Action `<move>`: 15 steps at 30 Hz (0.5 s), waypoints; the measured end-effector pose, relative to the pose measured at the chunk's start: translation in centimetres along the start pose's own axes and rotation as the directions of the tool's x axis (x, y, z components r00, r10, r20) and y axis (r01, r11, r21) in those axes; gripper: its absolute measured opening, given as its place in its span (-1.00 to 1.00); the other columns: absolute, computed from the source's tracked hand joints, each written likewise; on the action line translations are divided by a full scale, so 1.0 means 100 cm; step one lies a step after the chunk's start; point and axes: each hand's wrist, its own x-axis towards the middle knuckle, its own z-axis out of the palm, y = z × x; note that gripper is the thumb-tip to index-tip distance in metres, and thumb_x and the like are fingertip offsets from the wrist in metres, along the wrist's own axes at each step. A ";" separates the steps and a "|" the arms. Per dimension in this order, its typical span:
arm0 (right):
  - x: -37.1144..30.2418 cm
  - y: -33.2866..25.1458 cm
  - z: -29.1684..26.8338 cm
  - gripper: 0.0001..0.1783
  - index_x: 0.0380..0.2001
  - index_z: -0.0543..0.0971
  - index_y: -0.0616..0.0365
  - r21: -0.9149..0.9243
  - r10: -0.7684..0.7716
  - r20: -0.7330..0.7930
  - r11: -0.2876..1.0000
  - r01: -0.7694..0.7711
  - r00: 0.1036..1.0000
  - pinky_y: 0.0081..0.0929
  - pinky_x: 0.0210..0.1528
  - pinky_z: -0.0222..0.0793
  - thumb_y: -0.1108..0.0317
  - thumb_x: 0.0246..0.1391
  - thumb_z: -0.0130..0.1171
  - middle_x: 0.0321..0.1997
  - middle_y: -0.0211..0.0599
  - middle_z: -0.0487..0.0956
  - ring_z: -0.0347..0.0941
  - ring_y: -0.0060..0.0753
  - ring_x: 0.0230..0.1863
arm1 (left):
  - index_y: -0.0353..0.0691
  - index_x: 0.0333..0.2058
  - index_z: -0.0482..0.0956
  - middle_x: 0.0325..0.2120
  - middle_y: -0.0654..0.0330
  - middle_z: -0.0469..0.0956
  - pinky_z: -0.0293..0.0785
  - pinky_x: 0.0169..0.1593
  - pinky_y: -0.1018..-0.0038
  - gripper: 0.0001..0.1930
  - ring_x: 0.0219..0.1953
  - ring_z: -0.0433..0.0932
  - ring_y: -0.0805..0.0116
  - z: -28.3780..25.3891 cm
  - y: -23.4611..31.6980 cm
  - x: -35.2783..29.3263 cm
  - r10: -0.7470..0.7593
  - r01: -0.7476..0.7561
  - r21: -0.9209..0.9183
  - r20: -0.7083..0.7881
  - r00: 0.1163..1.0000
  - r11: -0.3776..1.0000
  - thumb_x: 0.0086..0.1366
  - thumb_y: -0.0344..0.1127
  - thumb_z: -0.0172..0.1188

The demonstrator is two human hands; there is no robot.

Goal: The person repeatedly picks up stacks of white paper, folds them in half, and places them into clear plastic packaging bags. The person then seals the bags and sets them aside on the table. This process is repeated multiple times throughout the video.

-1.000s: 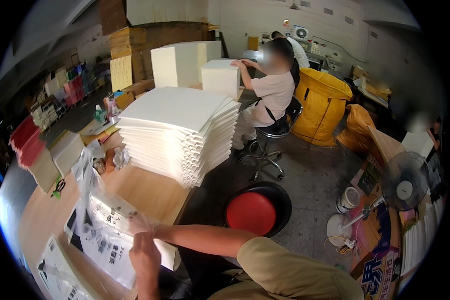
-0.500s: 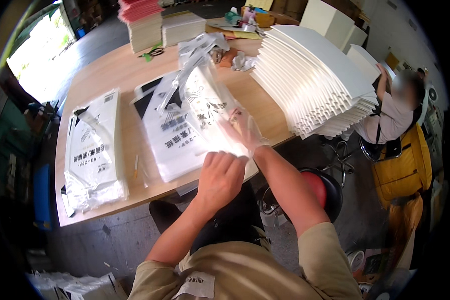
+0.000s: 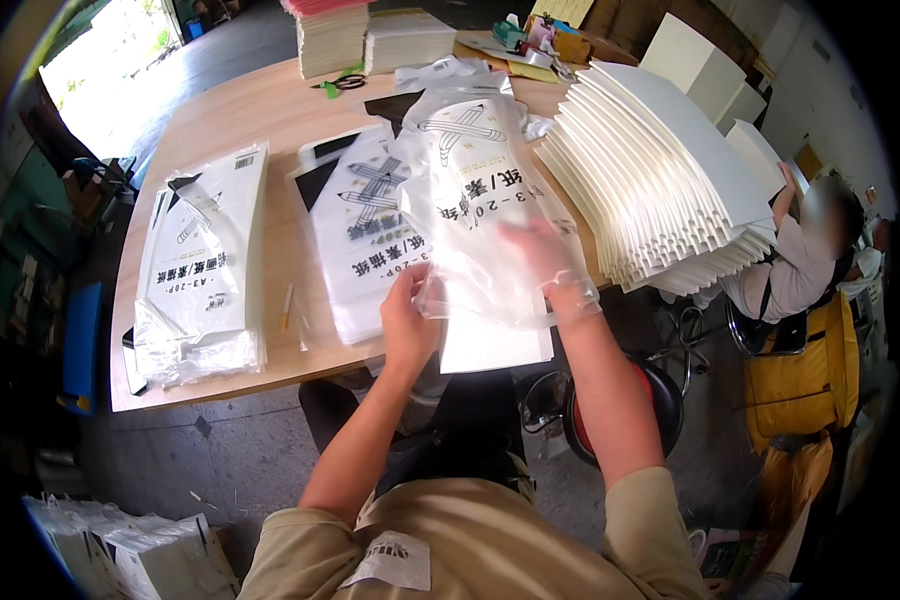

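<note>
Left grip [image 3: 407,318] pinches the bag [image 3: 475,200] at centre frame; right grip [image 3: 540,250] is inside, too blurred to tell. Paper [image 3: 495,350] protrudes, only partly bagged. Filled bags [image 3: 195,290] lie left; a stack [image 3: 660,180] stands unbagged upper right.

The left fingers [image 3: 417,283] hold a clear bag [image 3: 473,190] by its edge, the right fingers [image 3: 526,237] inside it.

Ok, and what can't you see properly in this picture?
All in the head view:
Right hand: blurred, seen through the clear plastic bag.
Pink-topped paper stack: top cut off by the upper edge.
Swivel stool: red seat partly hidden by the right forearm.
</note>
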 end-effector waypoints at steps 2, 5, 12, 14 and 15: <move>0.013 0.010 -0.019 -0.70 -0.28 0.68 0.30 -0.297 -0.086 -0.022 0.952 0.076 0.996 -0.50 -0.32 0.41 0.24 0.09 0.32 -0.39 -0.39 0.65 0.54 -0.53 -0.41 | -0.40 -0.20 0.61 -0.36 0.07 0.62 0.55 -0.17 0.43 -0.75 -0.29 0.64 0.20 -0.007 0.014 0.003 0.067 -0.064 0.092 -0.040 0.997 0.994 0.12 -0.70 0.18; 0.039 0.054 -0.038 -0.63 -0.32 0.64 0.30 -0.624 -0.300 -0.068 0.757 0.194 0.951 -0.40 -0.29 0.39 0.13 0.09 0.34 -0.35 -0.30 0.61 0.49 -0.43 -0.35 | -0.38 -0.14 0.60 -0.28 0.01 0.61 0.55 -0.17 0.41 -0.62 -0.26 0.64 0.11 -0.015 0.033 0.007 0.184 -0.188 0.214 0.043 0.982 0.958 0.02 -0.76 0.13; 0.023 0.045 -0.017 -0.62 -0.29 0.62 0.23 -0.549 -0.522 0.126 0.672 0.497 0.844 -0.21 -0.34 0.42 0.08 0.05 0.29 -0.44 -0.14 0.62 0.56 -0.14 -0.43 | -0.28 -0.09 0.63 -0.21 0.06 0.58 0.56 -0.21 0.26 -0.49 -0.26 0.61 0.03 -0.010 0.062 0.001 0.368 -0.416 0.260 0.215 0.905 0.871 -0.08 -0.75 0.08; 0.034 0.048 -0.022 -0.60 -0.28 0.62 0.27 -0.581 -0.485 0.111 0.676 0.453 0.867 -0.15 -0.24 0.43 0.10 0.03 0.29 -0.36 -0.04 0.61 0.56 -0.04 -0.33 | -0.28 -0.09 0.63 -0.22 0.07 0.58 0.56 -0.21 0.26 -0.51 -0.26 0.61 0.03 -0.010 0.061 0.001 0.339 -0.389 0.261 0.219 0.915 0.883 -0.05 -0.74 0.08; 0.036 0.044 -0.021 -0.60 -0.26 0.61 0.31 -0.692 -0.460 0.118 0.598 0.405 0.880 -0.13 -0.17 0.43 0.14 0.02 0.30 -0.31 0.04 0.60 0.54 0.03 -0.25 | -0.29 -0.10 0.63 -0.22 0.07 0.58 0.56 -0.21 0.26 -0.53 -0.27 0.61 0.03 -0.012 0.055 -0.002 0.336 -0.385 0.263 0.210 0.918 0.885 -0.03 -0.73 0.08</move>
